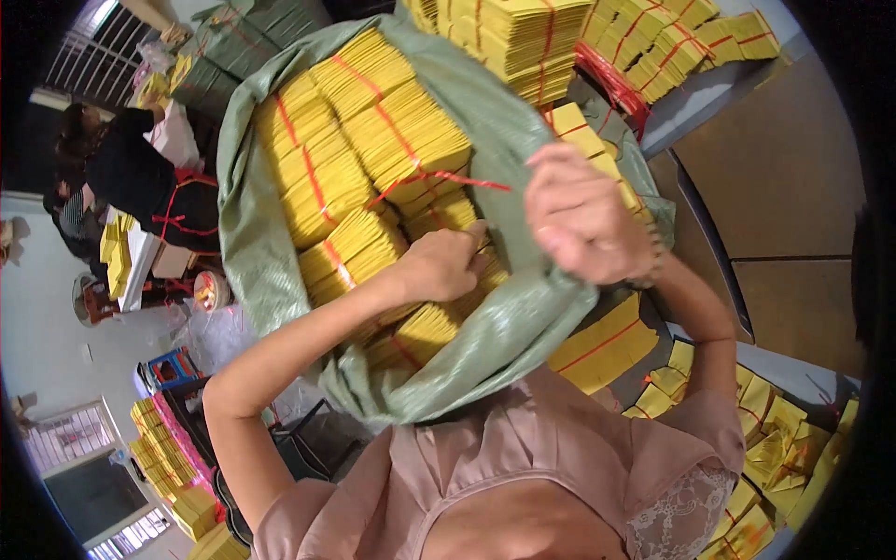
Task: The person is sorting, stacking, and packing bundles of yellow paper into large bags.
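A large green woven sack stands before me, its mouth wide and rim rolled outward. Inside, bundles of yellow paper are packed in rows, tied with red plastic string. My left hand reaches into the sack, its fingers bent down on a bundle at the near right; the fingertips are partly hidden. At the sack's right rim, my right hand is closed in a fist around the green fabric. A loose red string end sticks out close to it.
Tall stacks of yellow paper stand behind the sack, with more bundles at the far right. Further yellow bundles lie at the lower right. At the left, a person in black works by a table. Brown panels stand at the right.
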{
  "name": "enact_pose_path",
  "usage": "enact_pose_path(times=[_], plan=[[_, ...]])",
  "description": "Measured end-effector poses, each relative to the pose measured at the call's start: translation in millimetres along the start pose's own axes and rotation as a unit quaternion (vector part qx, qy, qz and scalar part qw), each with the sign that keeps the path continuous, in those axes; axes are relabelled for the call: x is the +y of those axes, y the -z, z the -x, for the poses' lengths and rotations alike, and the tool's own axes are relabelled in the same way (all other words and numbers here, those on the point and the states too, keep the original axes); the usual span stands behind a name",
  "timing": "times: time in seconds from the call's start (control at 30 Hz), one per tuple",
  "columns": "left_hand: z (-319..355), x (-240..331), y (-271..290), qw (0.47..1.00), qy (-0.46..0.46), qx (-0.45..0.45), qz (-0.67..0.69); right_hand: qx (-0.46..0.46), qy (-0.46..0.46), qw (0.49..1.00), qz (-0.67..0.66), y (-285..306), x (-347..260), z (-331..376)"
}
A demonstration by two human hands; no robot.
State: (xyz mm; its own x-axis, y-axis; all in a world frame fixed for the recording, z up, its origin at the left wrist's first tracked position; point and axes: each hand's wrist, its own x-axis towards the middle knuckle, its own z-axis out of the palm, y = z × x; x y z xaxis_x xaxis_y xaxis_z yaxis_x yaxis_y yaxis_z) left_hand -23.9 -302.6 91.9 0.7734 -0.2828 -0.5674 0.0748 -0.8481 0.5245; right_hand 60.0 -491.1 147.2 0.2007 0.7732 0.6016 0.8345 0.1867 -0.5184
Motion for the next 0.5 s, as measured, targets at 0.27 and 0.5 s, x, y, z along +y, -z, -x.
enact_pose_path(times=[0.27,0.5], plan=[[-39.6,9.1,-21.0,0.992,-0.097,-0.006,0.08,0.13,0.058,0.978,-0.153,-26.2,-2.3,-15.6],[-31.2,9.5,11.8,0.972,-0.208,0.044,0.102,0.206,-0.13,0.965,-0.099,26.3,51.2,38.5]])
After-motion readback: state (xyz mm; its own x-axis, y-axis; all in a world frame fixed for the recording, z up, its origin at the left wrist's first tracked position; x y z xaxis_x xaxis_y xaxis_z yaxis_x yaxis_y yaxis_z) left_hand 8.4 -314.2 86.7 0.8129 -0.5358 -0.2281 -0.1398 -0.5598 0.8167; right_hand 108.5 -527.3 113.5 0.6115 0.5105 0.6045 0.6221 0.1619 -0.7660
